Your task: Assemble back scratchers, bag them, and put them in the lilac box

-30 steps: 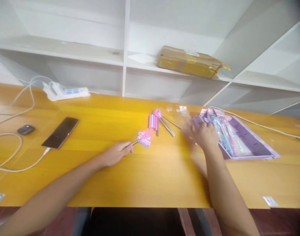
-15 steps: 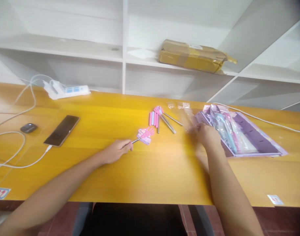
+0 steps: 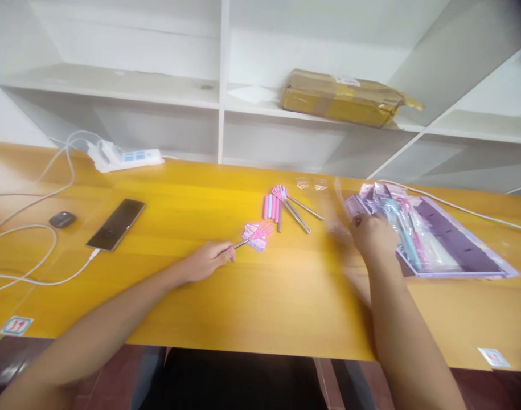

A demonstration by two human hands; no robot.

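While your left hand (image 3: 209,262) pinches the silver-handled pink hand-shaped stick (image 3: 261,230) by its end, head free over printed cards (image 3: 257,245), your right hand (image 3: 374,233) is at the open purple tray (image 3: 465,275); blur, can't tell its grip.

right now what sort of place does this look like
Probably a shared workroom or office: there's a long wooden table with a number sticker at its edge, open white shelving behind it, and a power strip on top.
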